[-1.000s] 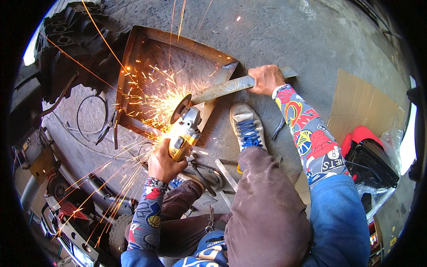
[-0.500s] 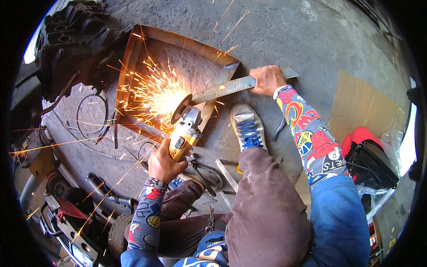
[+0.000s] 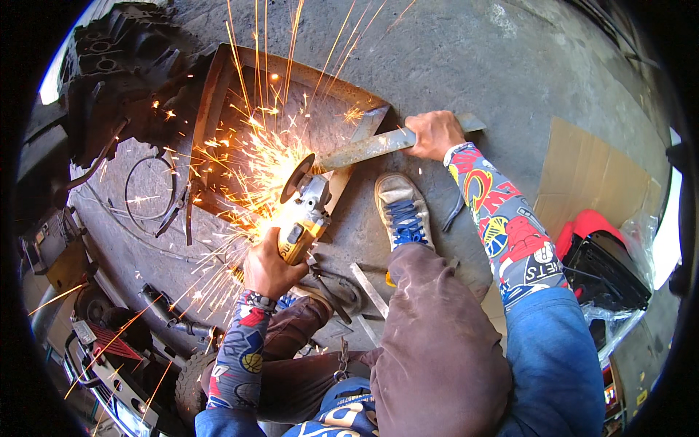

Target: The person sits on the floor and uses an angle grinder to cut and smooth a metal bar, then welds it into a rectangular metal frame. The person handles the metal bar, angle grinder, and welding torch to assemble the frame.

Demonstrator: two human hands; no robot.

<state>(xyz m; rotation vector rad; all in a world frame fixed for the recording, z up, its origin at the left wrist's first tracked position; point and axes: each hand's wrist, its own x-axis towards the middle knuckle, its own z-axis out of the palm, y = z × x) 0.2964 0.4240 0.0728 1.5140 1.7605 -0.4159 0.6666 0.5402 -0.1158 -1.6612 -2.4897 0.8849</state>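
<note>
Looking down in the head view, you had your left hand [image 3: 273, 268] wrapped around the body of a yellow angle grinder [image 3: 300, 231], fingers curled in snug. Its disc [image 3: 297, 179] stood tilted right by the left end of a flat metal bar [image 3: 370, 148], and sparks [image 3: 266, 171] were blasting off there; the glare hid the exact contact spot, so I couldn't tell how deep it bit. Your right hand [image 3: 435, 135] was clamped over the bar near its other end, leaving a short stub poking out past your fist. The bar stretched across the right side of a rusty metal frame [image 3: 336, 85] on the concrete floor [image 3: 473, 65]. One of your sneakers [image 3: 403, 211] sat just below the bar, and flattened cardboard [image 3: 597, 164] lay off to your right.
</note>
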